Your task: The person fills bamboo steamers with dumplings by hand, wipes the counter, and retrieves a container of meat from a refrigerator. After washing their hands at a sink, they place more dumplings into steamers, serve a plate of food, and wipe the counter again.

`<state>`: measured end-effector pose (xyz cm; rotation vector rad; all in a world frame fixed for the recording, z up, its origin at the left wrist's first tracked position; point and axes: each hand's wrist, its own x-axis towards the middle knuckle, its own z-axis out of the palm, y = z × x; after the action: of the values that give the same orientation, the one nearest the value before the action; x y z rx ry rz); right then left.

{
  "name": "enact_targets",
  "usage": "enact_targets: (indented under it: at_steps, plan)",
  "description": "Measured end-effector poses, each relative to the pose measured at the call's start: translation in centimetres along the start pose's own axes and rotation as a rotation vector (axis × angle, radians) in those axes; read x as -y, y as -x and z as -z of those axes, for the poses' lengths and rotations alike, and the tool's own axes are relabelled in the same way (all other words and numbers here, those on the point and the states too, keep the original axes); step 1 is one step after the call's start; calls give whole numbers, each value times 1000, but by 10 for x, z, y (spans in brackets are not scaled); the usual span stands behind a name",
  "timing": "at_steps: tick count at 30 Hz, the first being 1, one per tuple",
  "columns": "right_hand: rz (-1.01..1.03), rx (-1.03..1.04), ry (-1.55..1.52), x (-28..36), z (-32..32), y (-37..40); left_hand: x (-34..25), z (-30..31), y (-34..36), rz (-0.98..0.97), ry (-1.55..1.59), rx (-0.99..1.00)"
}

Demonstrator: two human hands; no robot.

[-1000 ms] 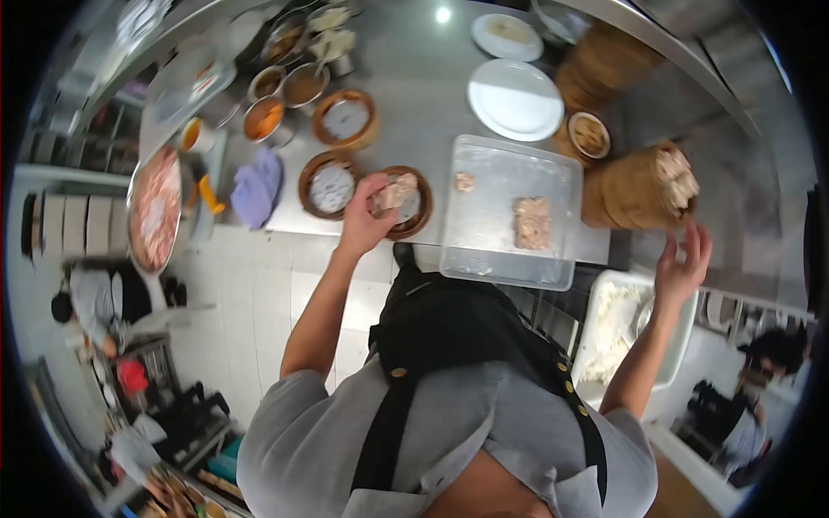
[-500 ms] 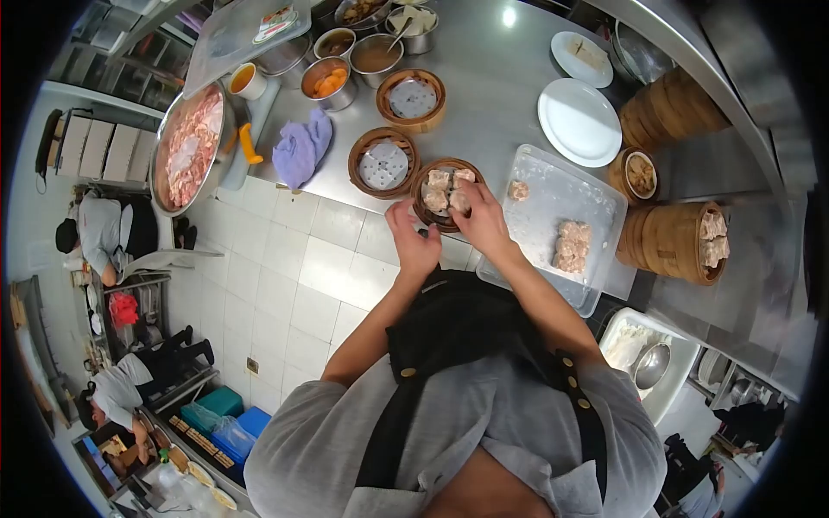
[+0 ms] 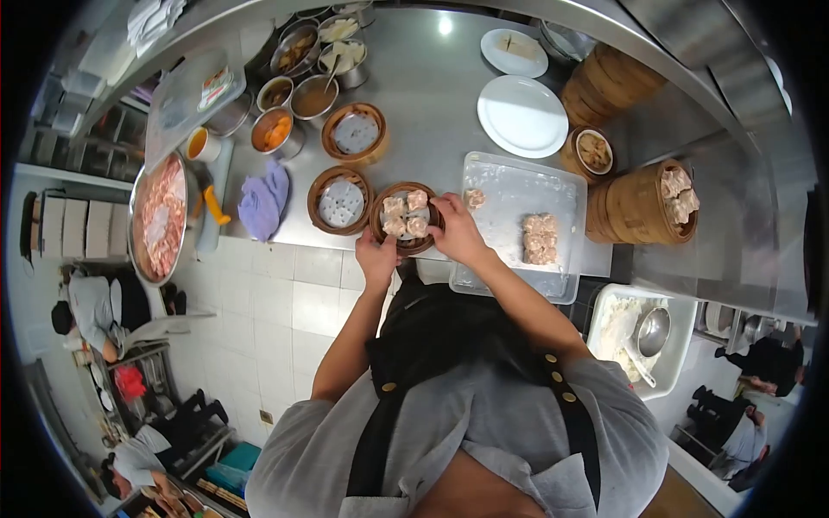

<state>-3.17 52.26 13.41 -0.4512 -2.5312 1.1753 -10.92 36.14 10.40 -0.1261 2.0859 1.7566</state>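
Several pleated shumai dumplings [image 3: 406,216] sit on a liner inside a round bamboo steamer basket [image 3: 401,186]. My left hand [image 3: 377,260] grips the basket's lower left rim, its thumb and fingers partly hidden. On the right side, my right hand [image 3: 457,227] is curled round the rim, fingertips beside the dumplings. A second steamer basket [image 3: 313,200] touches or nearly touches it on the left, with a perforated liner showing inside. Behind is a third basket [image 3: 376,154], lined the same way. To the right, a clear plastic tray [image 3: 518,180] carries a lone dumpling [image 3: 475,198] and a packed block of dumplings [image 3: 541,239].
A purple cloth [image 3: 263,201], metal pots [image 3: 313,97] and a large bowl of raw meat [image 3: 161,216] stand left. White plates [image 3: 522,117] and stacked steamers [image 3: 635,205] stand right. A white tub [image 3: 676,356] holds a metal bowl. Other people are in the background.
My right hand has moved from a dumpling inside the basket to its right rim. My left hand has closed on the lower left rim. The camera view has shifted.
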Motion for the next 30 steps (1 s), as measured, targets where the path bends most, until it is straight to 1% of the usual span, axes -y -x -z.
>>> enact_targets:
  at_steps: [1,2,4,6,9,10,11,12,13,14,15,16,18,20,22,24,26,27,29,30]
  plan:
    - [20,22,-3,5,5,1,-8,1,-1,-28,-5,41]
    - [22,9,-12,8,5,4,-15,2,1,-39,-15,44]
    - [102,-3,73,12,6,11,-25,0,7,-66,-28,27]
    - [111,-36,38,14,9,14,-32,5,8,-102,-63,63]
    - [111,-124,-20,27,27,19,-64,8,16,-181,-239,65]
    - [181,-210,-8,37,37,20,-78,8,19,-198,-259,108]
    - [240,-307,22,42,50,23,-91,7,23,-271,-294,119]
    - [248,-358,-36,44,61,29,-106,4,20,-255,-324,186]
    - [262,-397,-53,53,83,33,-81,6,-11,-659,-390,173]
    - [277,-437,-68,65,113,39,-153,-19,35,-271,-246,302]
    - [248,-490,-24,70,144,48,-179,-35,43,-255,-235,390]
    - [224,-506,-41,79,168,57,-209,-51,55,-245,-261,501]
    - [208,-536,-64,97,209,71,-252,-90,81,-285,-215,683]
    - [205,-679,-15,100,258,89,-277,-139,96,-364,-179,879]
    - [244,-828,204,88,300,104,-300,-195,115,-396,-226,992]
    - [171,-941,202,73,327,114,-311,-250,122,-397,-241,1158]
    - [135,-1014,258,52,352,119,-312,-300,134,-347,-257,1194]
    - [139,-1018,259,40,360,120,-311,-319,142,-317,-268,1192]
    - [68,-1063,134,11,372,123,-303,-348,148,-295,-279,1191]
    - [72,-1069,135,-3,374,125,-297,-360,147,-301,-340,1171]
